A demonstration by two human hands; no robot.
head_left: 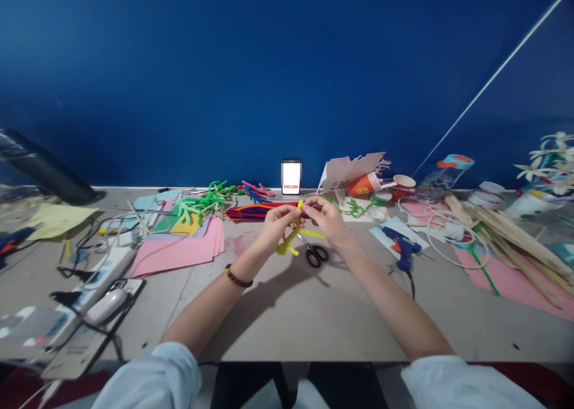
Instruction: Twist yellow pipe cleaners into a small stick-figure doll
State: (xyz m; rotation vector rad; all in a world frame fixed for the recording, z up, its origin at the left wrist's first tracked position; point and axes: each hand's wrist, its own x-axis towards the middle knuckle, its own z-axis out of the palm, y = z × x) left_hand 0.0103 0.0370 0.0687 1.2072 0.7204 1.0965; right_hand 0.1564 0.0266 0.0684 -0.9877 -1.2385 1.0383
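Note:
In front of me both hands meet over the table on a yellow pipe cleaner [300,205], which is bent into a small knot at its top. My left hand [278,222] pinches it from the left, and my right hand [326,216] pinches the same knot from the right. More yellow pipe cleaner [283,246] shows in curled lengths just below the fingers; whether it all joins the held part I cannot tell. Black-handled scissors [316,255] lie under the hands, blades pointing away and partly covered by yellow strands.
Behind the hands lies a bundle of coloured pipe cleaners [242,212], with a lit phone [291,177] propped by the blue wall. Pink paper [179,255] and a power strip [94,289] are on the left. A blue glue gun [402,246] and paper cups [364,185] are on the right.

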